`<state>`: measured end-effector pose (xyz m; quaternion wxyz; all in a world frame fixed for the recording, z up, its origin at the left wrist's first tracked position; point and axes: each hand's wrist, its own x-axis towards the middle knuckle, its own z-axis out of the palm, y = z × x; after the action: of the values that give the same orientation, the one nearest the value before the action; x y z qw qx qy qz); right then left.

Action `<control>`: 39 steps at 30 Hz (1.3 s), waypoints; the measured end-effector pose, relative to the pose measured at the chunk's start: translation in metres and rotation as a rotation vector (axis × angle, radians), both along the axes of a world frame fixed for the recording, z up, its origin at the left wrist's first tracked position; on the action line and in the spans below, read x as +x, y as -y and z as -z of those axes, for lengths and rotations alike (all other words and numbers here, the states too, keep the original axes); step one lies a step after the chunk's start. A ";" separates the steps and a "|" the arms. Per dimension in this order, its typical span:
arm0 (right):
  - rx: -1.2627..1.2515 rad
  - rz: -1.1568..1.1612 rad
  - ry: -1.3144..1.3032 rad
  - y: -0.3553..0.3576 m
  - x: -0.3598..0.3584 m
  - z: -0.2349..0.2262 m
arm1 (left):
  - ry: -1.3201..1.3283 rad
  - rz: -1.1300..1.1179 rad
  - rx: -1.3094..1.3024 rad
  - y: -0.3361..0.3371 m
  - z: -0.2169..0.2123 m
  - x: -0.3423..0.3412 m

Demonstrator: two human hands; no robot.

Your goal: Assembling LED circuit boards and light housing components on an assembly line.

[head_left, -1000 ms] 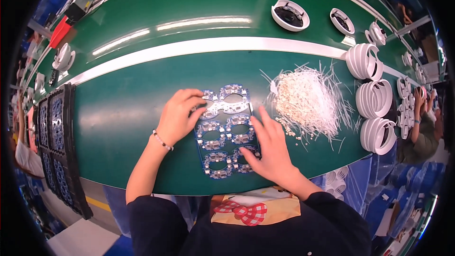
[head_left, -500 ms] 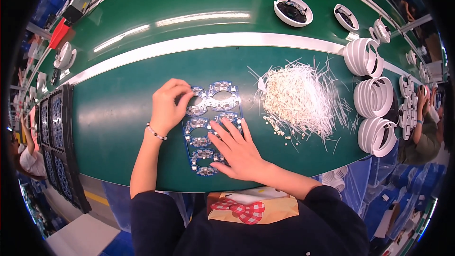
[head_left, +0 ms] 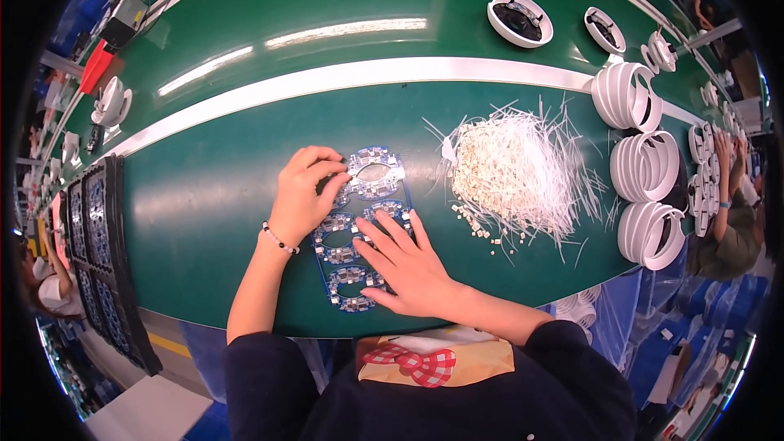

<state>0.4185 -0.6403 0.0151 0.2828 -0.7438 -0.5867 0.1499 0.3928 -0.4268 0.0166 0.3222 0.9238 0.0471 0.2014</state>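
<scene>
A blue circuit board panel (head_left: 374, 189) with several ring-shaped boards lies on the green table in front of me. My left hand (head_left: 306, 192), a beaded bracelet at its wrist, has thumb and fingers closed on the panel's upper left part; its fingers hide the spot they grip. Flat across the panel's lower right side rests my right hand (head_left: 408, 265), fingers spread, covering some of the rings. To the right of the panel is a heap of thin white wires (head_left: 547, 167) with small cream connectors (head_left: 482, 159) at their left ends.
Stacked white plastic rings (head_left: 645, 166) line the table's right end. A black tray (head_left: 122, 224) holding blue boards stands at the left edge. Beyond a white rail, round white housings (head_left: 520, 19) sit on a green belt. Other people work at both sides.
My left hand has moved slightly right, and the panel's upper part has shifted and tilted with it. My right hand stays nearly in place. The white housings on the belt have moved right.
</scene>
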 end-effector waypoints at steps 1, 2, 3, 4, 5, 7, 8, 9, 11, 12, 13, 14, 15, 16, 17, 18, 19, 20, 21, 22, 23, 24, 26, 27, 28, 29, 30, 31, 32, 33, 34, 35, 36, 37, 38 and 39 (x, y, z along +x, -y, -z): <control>-0.003 0.004 -0.002 0.000 0.000 0.000 | 0.011 -0.005 0.003 0.000 0.000 0.000; 0.003 0.000 -0.001 0.000 0.000 0.000 | 0.023 -0.016 0.010 0.000 0.000 0.000; 0.009 -0.003 0.001 -0.001 0.000 0.000 | 0.022 -0.018 0.010 0.001 0.000 0.000; 0.010 -0.005 0.001 0.000 0.000 0.000 | 0.023 -0.016 0.017 0.003 0.002 0.000; 0.011 0.002 -0.002 0.000 0.000 0.001 | 0.023 -0.013 0.024 0.003 0.003 0.000; 0.014 0.010 -0.005 -0.001 0.001 0.002 | 0.082 -0.042 -0.065 0.004 0.000 0.003; 0.009 0.009 0.000 -0.001 0.001 0.001 | 0.138 -0.071 -0.154 0.006 -0.002 0.004; 0.004 0.008 0.006 -0.001 0.001 0.001 | 0.147 -0.074 -0.119 0.009 -0.004 0.004; 0.008 0.009 0.006 -0.001 0.000 0.001 | 0.152 -0.025 0.004 0.011 0.002 0.007; 0.013 0.008 0.008 -0.001 0.000 0.001 | 0.156 0.022 0.127 0.012 0.004 0.008; 0.015 0.006 0.008 -0.001 0.000 0.000 | 0.083 -0.026 0.028 0.014 0.003 0.004; 0.007 0.002 0.008 0.000 0.000 0.000 | 0.081 -0.025 0.026 0.015 0.003 0.004; 0.000 -0.001 0.009 0.000 0.000 0.000 | 0.027 -0.046 -0.020 0.014 0.003 0.005; -0.002 0.000 0.007 0.001 -0.001 0.000 | -0.027 -0.068 -0.065 0.013 0.003 0.006; -0.002 0.001 0.011 0.001 0.000 0.000 | 0.011 0.000 -0.017 0.010 0.004 0.009; -0.002 0.003 0.014 0.001 0.001 0.000 | 0.012 0.001 -0.016 0.010 0.004 0.009; -0.001 0.004 0.015 0.001 0.001 0.001 | 0.014 0.011 0.030 0.012 0.004 0.009; 0.005 0.008 0.010 0.001 -0.001 0.001 | 0.014 0.022 0.073 0.014 0.005 0.008; 0.010 0.012 0.004 0.001 -0.002 0.001 | 0.062 0.025 0.105 0.016 0.006 0.008; 0.010 0.014 0.004 0.000 -0.001 0.001 | 0.062 0.027 0.105 0.015 0.006 0.009; 0.007 0.010 0.005 -0.001 0.001 0.001 | 0.101 -0.012 0.081 0.015 0.006 0.011; 0.005 0.006 0.005 0.000 0.001 0.000 | 0.139 -0.052 0.057 0.014 0.005 0.013; 0.005 0.009 0.002 0.001 0.000 0.001 | 0.158 -0.068 -0.005 0.013 0.003 0.015; 0.007 0.008 0.000 0.001 0.001 0.002 | 0.175 -0.051 -0.003 0.016 0.001 0.018; 0.009 0.008 0.001 -0.001 0.002 0.001 | 0.192 -0.035 -0.001 0.019 0.000 0.021; 0.017 0.009 0.004 -0.001 0.001 0.001 | 0.164 -0.029 0.042 0.023 0.001 0.025; 0.025 0.010 0.007 0.000 0.001 0.001 | 0.162 -0.031 0.040 0.024 0.002 0.026; 0.023 0.008 0.005 0.001 0.000 0.001 | 0.122 -0.028 0.053 0.025 0.004 0.027; 0.020 0.008 0.004 0.000 0.000 0.001 | 0.085 -0.023 0.070 0.024 0.005 0.029; 0.018 0.009 0.004 0.000 0.001 0.001 | 0.089 -0.002 0.076 0.023 0.005 0.029; 0.020 0.009 0.005 0.000 0.001 0.001 | 0.090 -0.002 0.078 0.023 0.004 0.030; 0.017 0.008 0.001 0.000 0.001 0.001 | 0.084 -0.003 0.106 0.024 0.005 0.029; 0.013 0.008 -0.003 0.001 0.000 0.001 | 0.077 -0.005 0.135 0.026 0.005 0.029; 0.012 0.011 -0.004 0.001 0.000 0.002 | 0.076 -0.001 0.134 0.026 0.004 0.030; 0.015 0.011 0.002 0.000 0.001 0.002 | 0.062 -0.030 -0.046 0.027 -0.001 0.031; 0.016 0.012 0.008 0.000 0.002 0.002 | 0.046 -0.057 -0.227 0.028 -0.003 0.032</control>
<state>0.4204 -0.6405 0.0134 0.2874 -0.7455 -0.5848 0.1405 0.4244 -0.4546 0.0200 0.4198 0.8748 0.0886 0.2252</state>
